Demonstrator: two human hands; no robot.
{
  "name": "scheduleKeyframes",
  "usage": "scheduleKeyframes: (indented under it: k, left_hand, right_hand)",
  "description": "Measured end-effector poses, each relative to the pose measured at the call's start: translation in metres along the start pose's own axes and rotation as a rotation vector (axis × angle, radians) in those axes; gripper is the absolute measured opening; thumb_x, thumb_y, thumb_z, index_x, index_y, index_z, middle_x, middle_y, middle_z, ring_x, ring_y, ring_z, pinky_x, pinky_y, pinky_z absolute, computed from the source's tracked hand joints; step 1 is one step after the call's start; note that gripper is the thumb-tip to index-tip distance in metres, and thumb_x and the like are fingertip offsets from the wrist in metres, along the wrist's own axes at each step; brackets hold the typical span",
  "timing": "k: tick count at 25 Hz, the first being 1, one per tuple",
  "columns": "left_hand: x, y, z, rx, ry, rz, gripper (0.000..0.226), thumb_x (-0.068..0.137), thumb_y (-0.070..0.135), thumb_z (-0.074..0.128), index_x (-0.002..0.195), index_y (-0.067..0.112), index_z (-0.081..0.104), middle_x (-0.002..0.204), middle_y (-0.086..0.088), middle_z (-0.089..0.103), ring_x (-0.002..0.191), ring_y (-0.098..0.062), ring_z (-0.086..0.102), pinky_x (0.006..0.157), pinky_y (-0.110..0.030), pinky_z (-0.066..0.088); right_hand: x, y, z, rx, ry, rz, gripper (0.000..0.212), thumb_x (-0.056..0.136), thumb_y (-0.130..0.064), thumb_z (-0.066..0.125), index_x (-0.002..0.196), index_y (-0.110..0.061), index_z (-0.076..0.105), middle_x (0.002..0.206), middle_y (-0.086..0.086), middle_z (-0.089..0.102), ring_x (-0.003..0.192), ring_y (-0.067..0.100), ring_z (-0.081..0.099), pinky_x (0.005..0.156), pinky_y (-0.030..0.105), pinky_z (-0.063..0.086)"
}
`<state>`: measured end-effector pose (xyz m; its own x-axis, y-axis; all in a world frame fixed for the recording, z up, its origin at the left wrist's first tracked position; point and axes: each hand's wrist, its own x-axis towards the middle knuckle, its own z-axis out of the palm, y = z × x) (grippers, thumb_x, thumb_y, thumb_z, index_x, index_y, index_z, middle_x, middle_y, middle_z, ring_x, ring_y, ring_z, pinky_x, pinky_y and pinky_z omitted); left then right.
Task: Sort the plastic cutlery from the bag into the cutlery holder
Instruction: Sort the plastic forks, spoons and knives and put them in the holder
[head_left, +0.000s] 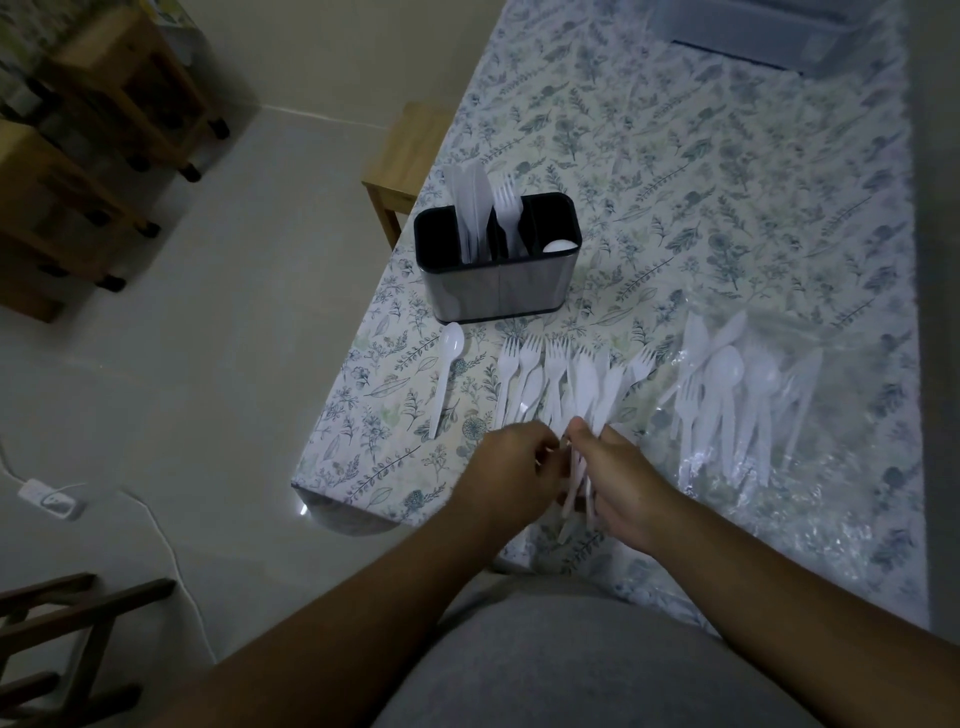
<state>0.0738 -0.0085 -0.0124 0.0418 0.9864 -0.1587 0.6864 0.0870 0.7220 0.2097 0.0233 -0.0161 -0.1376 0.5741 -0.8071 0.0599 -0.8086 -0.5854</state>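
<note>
- Gathering a fan of white forks (561, 379) by their handles, the right hand (618, 488) has its fingers curled round the bunch, while the left hand (511, 467) pinches at the same handles with thumb and fingertips; the dim light hides exactly which fork the left hand has.
- Loosely bunched, thin handles could slide apart: if the grip slackens on the lift, forks may spill onto the table or over its near edge, which lies just beside the hands.
- At least one spoon bowl seems mixed into the fan, so carrying the whole bunch to the fork slot would likely mis-sort it.
- Standing near the far-left table edge, the cutlery holder (496, 260) has knives in its left compartment, forks in the middle and a spoon bowl showing in the right; a hard push with a full bunch might tip or shove it.
- One lone spoon (445, 374) lies left of the fan, apart from it.
- More cutlery rests on the clear plastic bag (779, 441) to the right, whose slippery film could drag pieces along if caught.
- Covering the table is a floral leaf-print tablecloth (727, 197).
- Around it: pale floor, a wooden stool (405, 161), wheeled wooden shelves (93, 156), and a white power strip (49, 499) with its cable.
</note>
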Motion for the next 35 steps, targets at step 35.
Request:
scheduleKeyframes:
  k: [35]
  left_hand:
    - [0.063,-0.012,0.019,0.181,-0.037,-0.292,0.015,0.092,0.022,0.062,0.087,0.007,0.061,0.083,-0.007,0.066,0.072,-0.019,0.062,0.058,-0.026,0.046]
  right_hand:
    - [-0.011,0.006,-0.037,0.099,0.093,-0.033,0.021,0.104,-0.023,0.053,0.123,-0.014,0.056,0.085,0.008,0.058,0.067,0.020,0.053,0.055,0.034,0.047]
